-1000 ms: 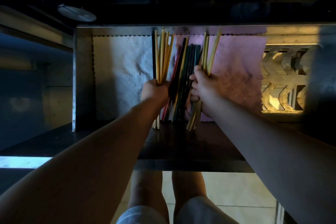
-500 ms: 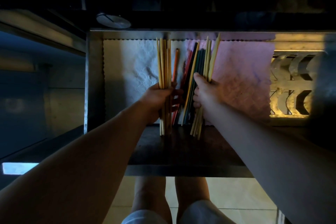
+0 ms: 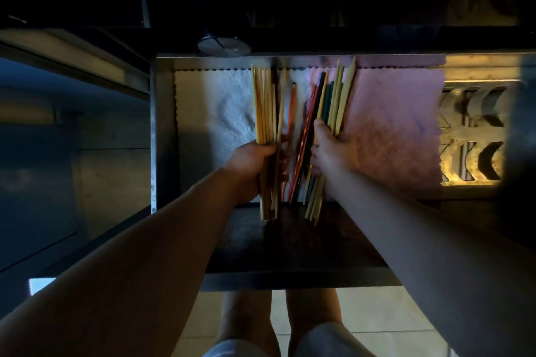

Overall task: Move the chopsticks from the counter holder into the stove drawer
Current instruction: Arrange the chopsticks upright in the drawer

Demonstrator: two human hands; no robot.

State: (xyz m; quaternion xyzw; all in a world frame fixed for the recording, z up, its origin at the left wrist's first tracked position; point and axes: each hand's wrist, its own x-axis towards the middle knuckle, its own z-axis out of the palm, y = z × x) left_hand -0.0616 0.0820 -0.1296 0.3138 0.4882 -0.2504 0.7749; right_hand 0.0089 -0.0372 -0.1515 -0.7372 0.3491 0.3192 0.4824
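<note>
Left hand (image 3: 251, 158), centre frame: fingers closed round the pale wooden chopsticks (image 3: 264, 107), long axis running toward frame top, over the white liner of the open drawer (image 3: 162, 130). Loose red/dark sticks (image 3: 304, 136) lie between. Right hand (image 3: 329, 151) grips the mixed-colour bundle (image 3: 336, 98), fanned slightly rightward.

Over the open drawer (image 3: 162, 139), the left hand (image 3: 252, 161) and right hand (image 3: 329, 151) each grip a bundle of chopsticks (image 3: 265, 107).

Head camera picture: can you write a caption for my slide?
Both hands, left and right, settle bundles of chopsticks into the open, cloth-lined stove drawer.
</note>
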